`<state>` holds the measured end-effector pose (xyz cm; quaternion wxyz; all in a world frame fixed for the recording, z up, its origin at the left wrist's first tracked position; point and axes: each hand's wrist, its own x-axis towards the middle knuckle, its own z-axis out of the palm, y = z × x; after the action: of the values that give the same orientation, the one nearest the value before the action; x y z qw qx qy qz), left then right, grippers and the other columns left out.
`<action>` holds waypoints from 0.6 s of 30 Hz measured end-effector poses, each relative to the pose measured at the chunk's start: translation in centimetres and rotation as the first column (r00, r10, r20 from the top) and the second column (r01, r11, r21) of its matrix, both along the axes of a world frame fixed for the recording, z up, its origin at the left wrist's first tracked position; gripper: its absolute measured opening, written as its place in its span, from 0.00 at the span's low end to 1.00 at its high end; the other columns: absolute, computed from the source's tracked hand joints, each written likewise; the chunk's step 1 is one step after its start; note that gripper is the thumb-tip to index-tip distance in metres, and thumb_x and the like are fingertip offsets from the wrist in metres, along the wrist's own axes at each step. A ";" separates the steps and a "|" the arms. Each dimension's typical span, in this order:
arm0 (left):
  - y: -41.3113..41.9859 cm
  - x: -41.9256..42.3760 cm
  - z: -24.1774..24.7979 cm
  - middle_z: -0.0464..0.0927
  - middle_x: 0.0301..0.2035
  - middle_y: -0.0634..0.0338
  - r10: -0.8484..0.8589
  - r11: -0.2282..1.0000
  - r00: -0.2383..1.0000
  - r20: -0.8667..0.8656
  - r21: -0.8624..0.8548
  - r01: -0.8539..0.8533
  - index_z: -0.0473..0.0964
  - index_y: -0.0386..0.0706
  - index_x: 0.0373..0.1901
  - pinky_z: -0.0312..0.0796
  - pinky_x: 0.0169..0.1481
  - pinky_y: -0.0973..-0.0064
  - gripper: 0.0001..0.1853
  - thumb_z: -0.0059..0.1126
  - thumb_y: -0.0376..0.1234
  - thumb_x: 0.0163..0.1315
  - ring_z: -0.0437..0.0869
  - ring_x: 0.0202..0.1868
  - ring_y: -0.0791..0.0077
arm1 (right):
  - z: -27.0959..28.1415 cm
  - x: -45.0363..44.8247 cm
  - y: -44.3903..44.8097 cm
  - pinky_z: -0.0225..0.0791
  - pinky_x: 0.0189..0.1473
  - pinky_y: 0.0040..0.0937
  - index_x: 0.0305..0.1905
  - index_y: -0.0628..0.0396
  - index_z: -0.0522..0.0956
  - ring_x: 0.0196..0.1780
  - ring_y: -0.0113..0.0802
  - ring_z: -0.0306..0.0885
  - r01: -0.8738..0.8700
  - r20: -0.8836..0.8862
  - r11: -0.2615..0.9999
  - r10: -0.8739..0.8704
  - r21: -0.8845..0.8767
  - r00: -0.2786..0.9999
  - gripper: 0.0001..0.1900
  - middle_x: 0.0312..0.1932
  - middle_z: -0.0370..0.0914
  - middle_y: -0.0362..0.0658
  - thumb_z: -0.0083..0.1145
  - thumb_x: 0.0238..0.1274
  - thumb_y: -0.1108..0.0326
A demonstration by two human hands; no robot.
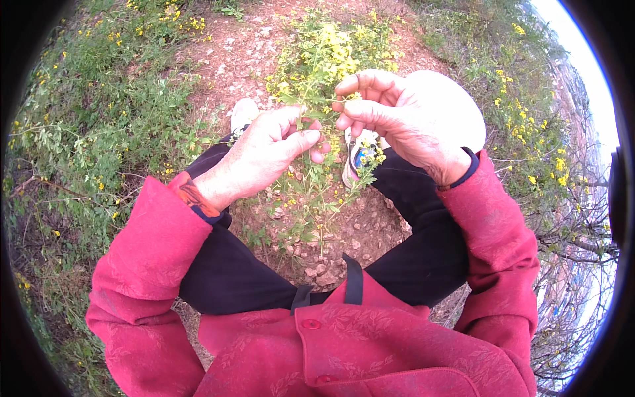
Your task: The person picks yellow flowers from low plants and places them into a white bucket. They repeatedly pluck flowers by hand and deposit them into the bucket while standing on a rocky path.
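Note:
Between my knees stands a leafy plant with small yellow flowers, its stems spreading over stony soil. My left hand has its thumb and fingers closed around a green stem at the plant's left side. On the right, my right hand pinches a small yellow flower sprig between thumb and fingertips. The two hands are apart, with leaves and thin stems between them. A white rounded object lies behind my right hand, partly hidden by it; its kind is not clear.
Reddish stony ground runs ahead. Dense green weeds with yellow flowers grow on the left, more yellow-flowered plants on the right. Bare twigs stand at the lower right. My shoes are beside the plant.

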<state>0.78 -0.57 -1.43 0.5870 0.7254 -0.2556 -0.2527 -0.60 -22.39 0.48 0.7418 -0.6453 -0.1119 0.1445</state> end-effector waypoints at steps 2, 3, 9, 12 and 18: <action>-0.4 -0.4 0.1 0.80 0.30 0.65 0.047 0.998 0.994 -0.101 -0.041 -0.052 0.73 0.38 0.41 0.67 0.34 0.83 0.13 0.52 0.39 0.65 0.75 0.30 0.87 | -0.1 0.0 0.0 0.71 0.37 0.20 0.46 0.61 0.77 0.34 0.22 0.78 -0.021 -0.012 0.999 0.021 -0.034 1.000 0.12 0.32 0.80 0.40 0.60 0.60 0.68; -0.4 -0.5 0.3 0.79 0.30 0.65 0.049 0.997 0.988 -0.147 -0.048 -0.057 0.74 0.38 0.42 0.66 0.34 0.83 0.14 0.53 0.40 0.65 0.75 0.30 0.87 | -0.2 0.0 0.1 0.71 0.36 0.19 0.44 0.61 0.77 0.33 0.21 0.77 -0.022 -0.035 0.996 0.019 -0.082 0.999 0.11 0.32 0.80 0.40 0.60 0.60 0.67; -0.3 -0.1 0.4 0.78 0.36 0.66 0.156 0.975 0.935 -0.320 -0.100 -0.197 0.74 0.41 0.42 0.66 0.37 0.85 0.15 0.52 0.44 0.67 0.77 0.36 0.83 | -1.2 -0.7 0.9 0.68 0.30 0.16 0.41 0.62 0.78 0.30 0.19 0.76 -0.068 -0.045 0.997 0.066 -0.039 0.997 0.08 0.30 0.81 0.39 0.60 0.60 0.70; -0.4 -0.3 -0.1 0.78 0.30 0.67 0.225 0.961 0.958 -0.176 -0.125 -0.248 0.75 0.40 0.42 0.67 0.36 0.82 0.17 0.54 0.46 0.65 0.76 0.33 0.84 | -1.3 -0.9 1.2 0.68 0.28 0.16 0.41 0.62 0.78 0.27 0.19 0.76 -0.057 -0.038 0.996 0.054 -0.067 0.998 0.07 0.28 0.80 0.39 0.60 0.59 0.71; -0.1 0.1 -0.8 0.79 0.26 0.63 0.307 0.952 0.952 0.008 0.021 -0.307 0.78 0.37 0.37 0.69 0.36 0.80 0.17 0.55 0.44 0.65 0.77 0.31 0.81 | -0.6 -1.7 1.5 0.67 0.25 0.17 0.40 0.62 0.78 0.25 0.19 0.76 -0.095 -0.061 0.974 0.084 -0.206 0.995 0.08 0.26 0.79 0.38 0.62 0.58 0.71</action>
<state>0.93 -0.72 -2.19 0.6107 0.7632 -0.1384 -0.1596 -2.26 -20.90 -0.11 0.6653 -0.7100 -0.1058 0.2052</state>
